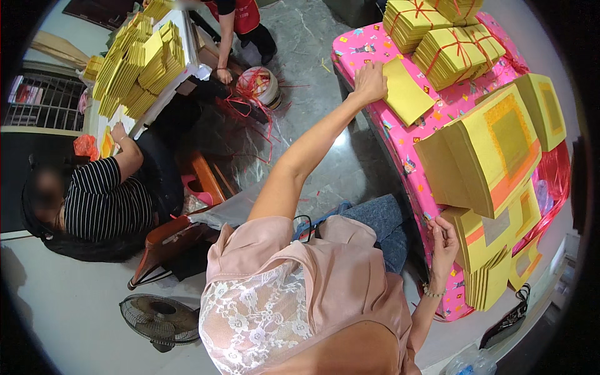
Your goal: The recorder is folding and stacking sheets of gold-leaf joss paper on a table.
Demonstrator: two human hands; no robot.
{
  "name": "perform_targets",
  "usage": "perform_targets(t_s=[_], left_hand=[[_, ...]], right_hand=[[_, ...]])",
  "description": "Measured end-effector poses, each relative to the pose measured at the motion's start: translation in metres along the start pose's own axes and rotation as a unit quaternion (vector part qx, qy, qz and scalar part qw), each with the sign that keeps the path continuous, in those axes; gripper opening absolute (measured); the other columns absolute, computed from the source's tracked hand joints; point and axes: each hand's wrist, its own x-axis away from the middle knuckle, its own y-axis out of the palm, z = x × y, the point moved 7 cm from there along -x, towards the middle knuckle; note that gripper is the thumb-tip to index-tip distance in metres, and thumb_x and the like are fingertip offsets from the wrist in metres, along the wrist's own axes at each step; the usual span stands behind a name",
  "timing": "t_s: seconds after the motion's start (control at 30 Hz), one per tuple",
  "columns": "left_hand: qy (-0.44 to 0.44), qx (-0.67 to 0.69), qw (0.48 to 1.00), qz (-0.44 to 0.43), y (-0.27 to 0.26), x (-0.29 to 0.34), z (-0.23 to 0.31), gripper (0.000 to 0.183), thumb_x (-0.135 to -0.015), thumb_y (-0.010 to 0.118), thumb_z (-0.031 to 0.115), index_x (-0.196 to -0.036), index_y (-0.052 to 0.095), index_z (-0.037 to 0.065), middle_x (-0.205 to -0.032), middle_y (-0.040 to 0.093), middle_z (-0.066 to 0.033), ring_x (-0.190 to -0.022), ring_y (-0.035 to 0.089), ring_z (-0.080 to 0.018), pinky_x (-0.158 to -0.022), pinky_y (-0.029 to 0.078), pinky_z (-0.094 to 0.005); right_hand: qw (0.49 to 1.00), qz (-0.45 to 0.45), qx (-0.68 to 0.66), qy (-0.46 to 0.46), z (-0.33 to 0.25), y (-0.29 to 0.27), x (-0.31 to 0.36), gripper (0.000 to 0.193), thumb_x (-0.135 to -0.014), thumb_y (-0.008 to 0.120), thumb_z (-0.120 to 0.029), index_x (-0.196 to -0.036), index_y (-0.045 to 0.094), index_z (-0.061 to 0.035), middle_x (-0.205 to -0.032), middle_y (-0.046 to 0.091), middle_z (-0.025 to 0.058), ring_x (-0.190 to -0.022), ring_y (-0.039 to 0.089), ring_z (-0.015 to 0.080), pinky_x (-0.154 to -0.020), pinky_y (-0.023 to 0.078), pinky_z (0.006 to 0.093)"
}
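Note:
On a pink patterned table cover [400, 147], my left hand [370, 82] is closed at the left edge of a flat yellow paper bundle [407, 94]. The fingertips are partly hidden behind the hand. My right hand [444, 244] hovers by the table's near edge, its fingers loosely bent and apart with nothing visible in them. Beside it lies a fanned pile of yellow papers [487, 281]. A large stack of yellow paper [481, 150] with an orange band and a gold square stands between the hands, to their right.
Yellow bundles tied with red string [456, 56] sit at the table's far end. Across the floor, a seated person in a striped top [109, 197] works at a table with yellow stacks [140, 69]. Another person stands near a white bucket [259, 87] with red strings. A fan [159, 319] stands lower left.

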Motion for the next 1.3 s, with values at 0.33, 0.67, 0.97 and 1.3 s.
perform_targets(t_s=[0.33, 0.67, 0.97, 1.3], left_hand=[[0.053, -0.008, 0.998, 0.042, 0.0, 0.009, 0.01, 0.045, -0.087, 0.063, 0.018, -0.127, 0.051, 0.003, -0.114, 0.055, -0.025, -0.105, 0.056, -0.0428, -0.088, 0.043, -0.0552], [0.065, 0.004, 0.984, 0.168, -0.004, 0.027, 0.009, 0.036, -0.082, 0.07, 0.019, -0.115, 0.061, 0.005, -0.106, 0.057, -0.018, -0.098, 0.056, -0.0353, -0.085, 0.043, -0.0504], [0.025, -0.01, 0.996, 0.08, 0.007, 0.043, 0.017, 0.07, -0.088, 0.058, 0.057, -0.133, 0.056, 0.004, -0.132, 0.053, -0.0255, -0.121, 0.049, -0.0417, -0.101, 0.038, -0.0536], [0.12, -0.111, 0.984, 0.072, 0.015, 0.054, 0.036, 0.096, -0.083, 0.055, 0.069, -0.151, 0.035, 0.004, -0.157, 0.025, -0.0283, -0.147, 0.014, -0.0491, -0.118, 0.013, -0.0609]], right_hand=[[1.0, 0.012, 0.02, -0.011, -0.01, -0.003, 0.012, 0.02, -0.099, 0.059, -0.006, -0.117, 0.064, 0.0026, -0.107, 0.069, 0.0082, -0.101, 0.064, 0.0124, -0.091, 0.05, 0.025], [0.997, 0.001, 0.06, -0.04, -0.02, 0.005, 0.016, 0.017, -0.1, 0.058, -0.005, -0.114, 0.064, 0.0024, -0.104, 0.069, 0.0065, -0.1, 0.064, 0.0116, -0.09, 0.049, 0.0242], [0.999, -0.007, 0.025, -0.033, -0.01, 0.003, 0.018, 0.019, -0.1, 0.058, -0.007, -0.115, 0.064, 0.0028, -0.105, 0.069, 0.0069, -0.099, 0.063, 0.0109, -0.09, 0.049, 0.0242], [1.0, -0.007, 0.006, -0.027, 0.0, -0.002, 0.02, 0.019, -0.1, 0.057, -0.006, -0.116, 0.063, 0.0033, -0.107, 0.068, 0.0082, -0.101, 0.064, 0.0121, -0.092, 0.05, 0.0249]])
